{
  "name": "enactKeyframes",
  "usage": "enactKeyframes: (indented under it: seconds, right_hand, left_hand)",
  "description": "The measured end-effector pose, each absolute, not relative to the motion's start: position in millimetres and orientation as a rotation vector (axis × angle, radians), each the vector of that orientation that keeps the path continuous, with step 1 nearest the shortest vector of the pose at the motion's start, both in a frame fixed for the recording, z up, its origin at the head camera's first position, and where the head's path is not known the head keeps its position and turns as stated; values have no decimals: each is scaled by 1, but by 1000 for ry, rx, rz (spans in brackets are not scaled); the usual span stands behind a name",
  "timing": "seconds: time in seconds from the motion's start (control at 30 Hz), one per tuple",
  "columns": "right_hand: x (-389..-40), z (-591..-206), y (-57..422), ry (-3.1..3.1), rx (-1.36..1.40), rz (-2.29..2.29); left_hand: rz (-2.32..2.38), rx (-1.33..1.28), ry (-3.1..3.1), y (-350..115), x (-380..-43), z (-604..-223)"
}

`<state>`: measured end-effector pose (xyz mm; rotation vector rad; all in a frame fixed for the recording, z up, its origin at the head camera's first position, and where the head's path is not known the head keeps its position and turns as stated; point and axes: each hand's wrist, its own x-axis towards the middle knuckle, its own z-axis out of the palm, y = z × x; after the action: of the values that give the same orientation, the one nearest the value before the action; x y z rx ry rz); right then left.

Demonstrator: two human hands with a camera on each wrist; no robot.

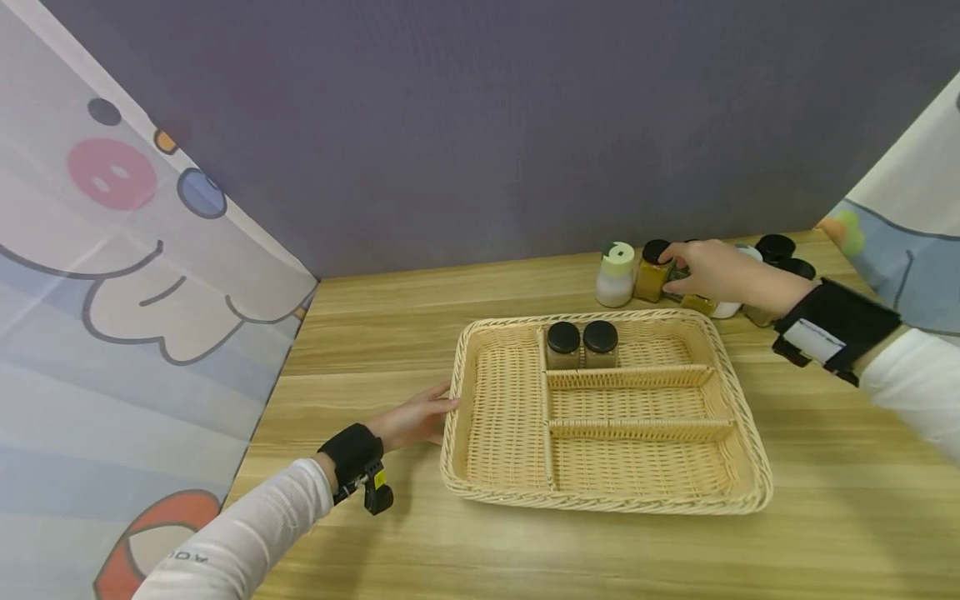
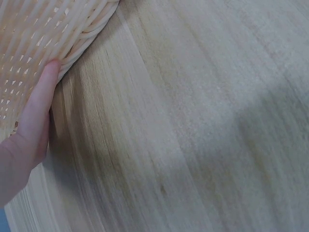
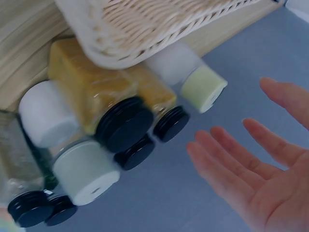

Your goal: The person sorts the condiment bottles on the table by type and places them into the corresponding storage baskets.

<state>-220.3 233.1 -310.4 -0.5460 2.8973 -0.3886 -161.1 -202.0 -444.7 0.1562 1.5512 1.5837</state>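
Note:
My left hand [image 1: 416, 419] is at the left side of a wicker basket [image 1: 600, 501]. In the left wrist view an extended digit lies against the woven wall just below the braided rim. Two black-lidded jars [image 1: 563, 340] stand side by side in the basket's back compartment. Beyond the basket, my right hand [image 1: 716, 271] reaches over a cluster of spice jars, beside a yellow-filled jar [image 1: 649, 279] with a black lid. In the right wrist view its fingers [image 3: 231, 166] are spread apart, holding nothing, near the jars' lids.
A pale-green-lidded jar [image 1: 616, 279] of white contents stands at the left end of the cluster. More black-lidded jars [image 1: 776, 247] are at its right, partly behind my wrist. A grey wall [image 1: 517, 125] rises behind the wooden table [image 1: 375, 333]; printed curtains [image 1: 112, 333] flank it.

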Motion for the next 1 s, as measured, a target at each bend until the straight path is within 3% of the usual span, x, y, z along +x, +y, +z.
enactKeyframes:
  seconds: [0.3, 0.57, 1.0]
  right_hand:
    - [-229, -313, 262, 2886, -437, -396]
    - [-235, -316, 282, 2904, -402, -401]
    - [-250, -322, 310, 2941, -320, -373]
  left_hand:
    - [1576, 266, 1538, -205, -162, -445]
    - [1589, 142, 1565, -201, -162, -446]
    - [1590, 157, 1558, -201, -162, -446]
